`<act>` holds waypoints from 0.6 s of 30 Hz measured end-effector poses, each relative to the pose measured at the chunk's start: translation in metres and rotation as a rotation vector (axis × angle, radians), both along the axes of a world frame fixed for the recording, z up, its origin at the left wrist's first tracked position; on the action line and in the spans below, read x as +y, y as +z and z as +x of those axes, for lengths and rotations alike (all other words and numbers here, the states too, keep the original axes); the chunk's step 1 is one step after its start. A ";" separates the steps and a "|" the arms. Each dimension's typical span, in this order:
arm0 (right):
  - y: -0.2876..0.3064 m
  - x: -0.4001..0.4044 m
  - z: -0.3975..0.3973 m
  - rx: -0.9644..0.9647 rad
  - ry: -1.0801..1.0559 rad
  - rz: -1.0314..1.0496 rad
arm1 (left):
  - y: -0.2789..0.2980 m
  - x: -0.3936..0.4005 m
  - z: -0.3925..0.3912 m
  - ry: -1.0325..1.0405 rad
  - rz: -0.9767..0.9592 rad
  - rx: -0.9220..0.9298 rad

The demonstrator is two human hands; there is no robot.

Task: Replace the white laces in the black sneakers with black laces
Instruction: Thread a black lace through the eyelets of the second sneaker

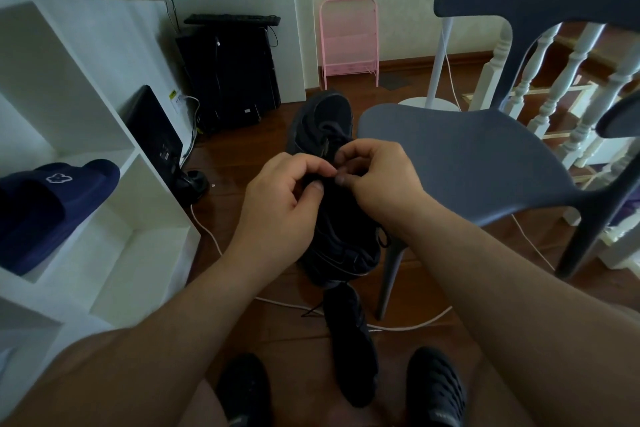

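A black sneaker [322,121] is held up in front of me, toe pointing away, its heel [341,253] toward me. My left hand [284,208] and my right hand [377,177] meet over its tongue, fingers curled, each pinching a black lace [382,236] at the eyelets. The lace between the fingertips is mostly hidden. A loose black lace end hangs at the sneaker's right side. The second black sneaker [349,347] lies on the wooden floor between my feet, with a black lace end sticking out to its left.
A grey plastic chair [467,156] stands close on the right. A white shelf unit [114,184] on the left holds a navy slipper [52,204]. A white cable [408,324] runs across the floor. A computer tower, pink rack, lamp base and stair railing stand farther back.
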State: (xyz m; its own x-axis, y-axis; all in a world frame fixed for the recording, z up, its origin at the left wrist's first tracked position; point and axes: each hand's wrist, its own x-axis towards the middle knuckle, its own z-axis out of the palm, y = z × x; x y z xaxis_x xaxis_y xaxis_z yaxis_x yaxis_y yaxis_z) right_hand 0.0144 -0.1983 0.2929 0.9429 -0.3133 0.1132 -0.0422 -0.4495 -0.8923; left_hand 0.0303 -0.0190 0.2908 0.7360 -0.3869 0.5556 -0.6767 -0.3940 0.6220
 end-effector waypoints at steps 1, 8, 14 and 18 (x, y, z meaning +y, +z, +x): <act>0.000 0.000 0.000 -0.009 -0.017 -0.017 | 0.000 0.000 0.001 -0.003 -0.007 0.007; 0.003 0.008 -0.001 -0.066 -0.061 -0.330 | 0.000 0.004 0.003 -0.014 -0.023 -0.005; 0.001 0.011 0.000 0.005 -0.026 -0.153 | -0.002 0.006 0.003 -0.029 -0.031 -0.002; 0.000 0.011 -0.003 0.015 0.030 -0.113 | -0.002 0.006 0.003 -0.022 -0.048 0.031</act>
State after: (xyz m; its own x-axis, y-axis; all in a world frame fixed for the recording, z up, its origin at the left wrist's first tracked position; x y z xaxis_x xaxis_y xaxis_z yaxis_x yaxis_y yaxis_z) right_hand 0.0116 -0.1875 0.2927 0.9535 -0.2711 0.1318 -0.0404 -0.5483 -0.8353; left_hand 0.0331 -0.0128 0.2887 0.7449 -0.3764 0.5508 -0.6648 -0.3489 0.6606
